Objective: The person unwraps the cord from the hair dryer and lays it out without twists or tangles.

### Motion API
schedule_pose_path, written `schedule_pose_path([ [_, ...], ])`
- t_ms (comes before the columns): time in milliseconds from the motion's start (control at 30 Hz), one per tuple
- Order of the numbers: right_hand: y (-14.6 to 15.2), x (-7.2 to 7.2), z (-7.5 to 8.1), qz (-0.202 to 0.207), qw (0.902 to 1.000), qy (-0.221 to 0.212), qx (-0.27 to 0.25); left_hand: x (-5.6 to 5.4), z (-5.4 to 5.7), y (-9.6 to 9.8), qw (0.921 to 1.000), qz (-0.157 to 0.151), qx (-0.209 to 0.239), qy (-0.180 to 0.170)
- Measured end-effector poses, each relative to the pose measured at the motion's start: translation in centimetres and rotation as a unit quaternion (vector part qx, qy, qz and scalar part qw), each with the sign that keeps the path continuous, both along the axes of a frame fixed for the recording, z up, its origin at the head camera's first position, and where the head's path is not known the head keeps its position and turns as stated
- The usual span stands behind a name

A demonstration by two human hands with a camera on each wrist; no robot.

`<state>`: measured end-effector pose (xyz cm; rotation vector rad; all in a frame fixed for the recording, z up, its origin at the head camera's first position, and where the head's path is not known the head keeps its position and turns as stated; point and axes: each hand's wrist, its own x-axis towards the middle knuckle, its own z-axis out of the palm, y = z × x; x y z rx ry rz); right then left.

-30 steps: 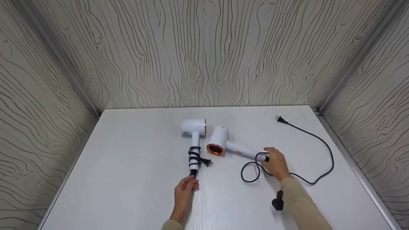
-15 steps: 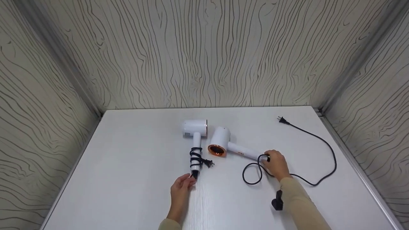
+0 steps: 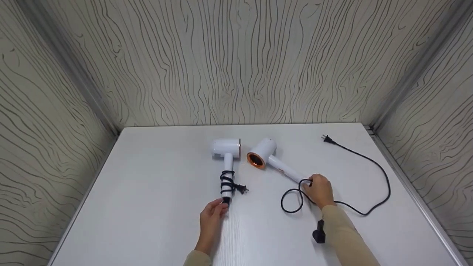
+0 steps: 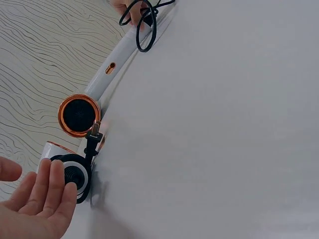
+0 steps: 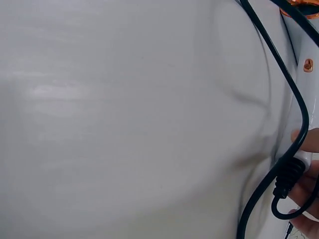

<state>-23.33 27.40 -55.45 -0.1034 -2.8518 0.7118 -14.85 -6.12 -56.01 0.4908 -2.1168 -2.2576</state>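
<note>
Two white hair dryers lie on the white table. My right hand (image 3: 320, 190) grips the lower handle end of the right hair dryer (image 3: 269, 147), whose copper-rimmed nozzle points toward the lower left. In the right wrist view, its thumb and fingers (image 5: 310, 141) are around the handle beside the black cord sleeve (image 5: 289, 174). The left hair dryer (image 3: 226, 147) has its black cord (image 3: 227, 183) wound around the handle. My left hand (image 3: 211, 221) is at that handle's bottom end; the left wrist view shows its fingers (image 4: 54, 186) extended, thumb apart, over the handle end.
The right dryer's loose cord (image 3: 388, 188) loops near my right hand and runs out to a two-pin plug (image 3: 327, 139) at the back right. The wound cord's plug (image 3: 241, 189) sticks out between the dryers. Wood-patterned panels (image 3: 236, 62) enclose the table's back and sides.
The right hair dryer's head has swung away from me and to the right, its handle end still in my right hand. My left hand has shifted slightly around the left handle's end.
</note>
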Motion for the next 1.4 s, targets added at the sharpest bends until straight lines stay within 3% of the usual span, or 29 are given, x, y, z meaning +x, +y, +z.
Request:
schedule_pose_path([
  [200,-0.2,-0.1,-0.3,-0.033,0.9994,0.001,-0.009,0.1,0.0,0.1,0.9999,-0.009,0.008,0.004],
  [433,-0.7,-0.3,-0.5,-0.058,0.9977,0.033,-0.011,0.2,0.1,0.2,0.9998,-0.016,0.0,0.015],
  [733,-1.1,-0.2,-0.7,-0.062,0.996,0.064,-0.014,0.0,0.0,1.0,0.9998,-0.014,-0.007,0.01],
  [1033,-1.3,-0.2,-0.8,-0.085,0.995,0.049,-0.02,0.0,0.2,2.4,0.9987,-0.039,0.017,0.028],
  [1400,-1.3,-0.5,-0.9,-0.1,0.994,0.038,-0.024,-0.2,-0.2,5.4,0.9964,-0.074,0.002,0.043],
])
